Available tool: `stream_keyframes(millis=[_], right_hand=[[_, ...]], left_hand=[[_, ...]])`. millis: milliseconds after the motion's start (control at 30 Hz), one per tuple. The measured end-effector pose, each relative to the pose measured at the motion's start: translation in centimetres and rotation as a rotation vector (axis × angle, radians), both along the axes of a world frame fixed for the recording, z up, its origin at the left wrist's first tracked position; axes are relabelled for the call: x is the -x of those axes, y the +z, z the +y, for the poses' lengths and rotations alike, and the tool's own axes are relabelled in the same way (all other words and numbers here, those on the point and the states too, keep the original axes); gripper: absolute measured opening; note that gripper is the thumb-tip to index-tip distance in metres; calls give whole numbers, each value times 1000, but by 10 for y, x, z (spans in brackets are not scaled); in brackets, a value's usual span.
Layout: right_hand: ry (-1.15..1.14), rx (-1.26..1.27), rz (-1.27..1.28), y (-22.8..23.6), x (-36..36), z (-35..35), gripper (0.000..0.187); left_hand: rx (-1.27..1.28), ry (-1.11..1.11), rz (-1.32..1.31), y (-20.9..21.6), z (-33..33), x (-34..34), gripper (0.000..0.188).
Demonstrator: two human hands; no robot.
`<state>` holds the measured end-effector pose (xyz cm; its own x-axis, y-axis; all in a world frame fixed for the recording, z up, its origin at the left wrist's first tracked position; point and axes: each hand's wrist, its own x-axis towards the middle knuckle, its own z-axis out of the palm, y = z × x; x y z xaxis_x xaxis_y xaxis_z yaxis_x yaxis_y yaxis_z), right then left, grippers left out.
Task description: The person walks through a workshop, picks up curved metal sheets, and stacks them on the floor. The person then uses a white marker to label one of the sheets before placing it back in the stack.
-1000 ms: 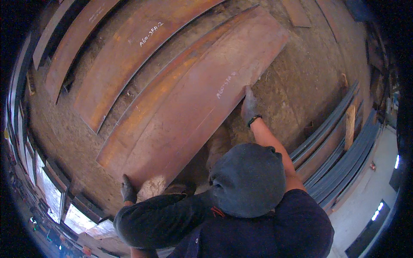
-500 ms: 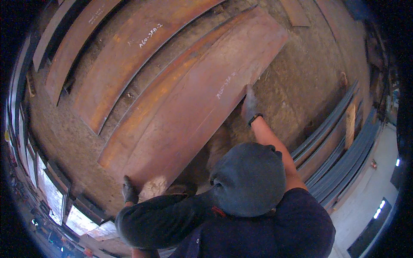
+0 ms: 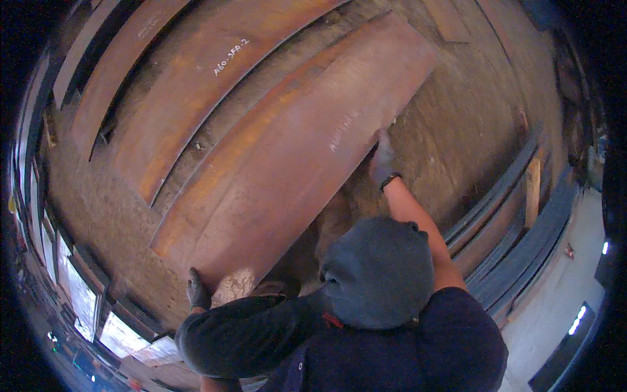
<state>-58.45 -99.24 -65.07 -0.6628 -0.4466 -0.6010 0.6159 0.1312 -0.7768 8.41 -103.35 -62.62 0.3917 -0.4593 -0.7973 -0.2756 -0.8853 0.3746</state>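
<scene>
Over the brown floor [image 3: 437,157], the rusty steel plate [image 3: 274,176], scarcely shifted this past second, suggesting steady support, slants with the right hand [image 3: 383,160] at its near edge and left hand [image 3: 198,293] at its lower end, fingers too hidden to tell whether clamped.

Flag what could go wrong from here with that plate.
Right hand at the near edge of the large rusty plate: the hand might get pinched if the plate shifts.
Left hand at the plate's lower-left end: a slip could scrape it.
Right forearm seems close to stacked metal strips: it might catch them.
</scene>
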Motion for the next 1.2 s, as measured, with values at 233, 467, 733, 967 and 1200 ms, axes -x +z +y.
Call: stream_keyframes(millis=[233, 467, 733, 967, 1200], right_hand=[[10, 66, -200, 5, 25, -28, 70], [27, 66, -294, 19, 12, -48, 72], [19, -61, -272, 15, 6, -3, 58], [-72, -120, -276, -3, 5, 43, 46], [-54, -58, -205, 2, 9, 45, 54]], left_hand=[[-16, -42, 17, -9, 1, -9, 86], [63, 234, -347, 25, -3, 45, 95], [246, 156, -542, 40, 16, 25, 94], [209, 56, -481, 32, 5, 19, 94], [57, -38, -366, -11, 3, 0, 96]])
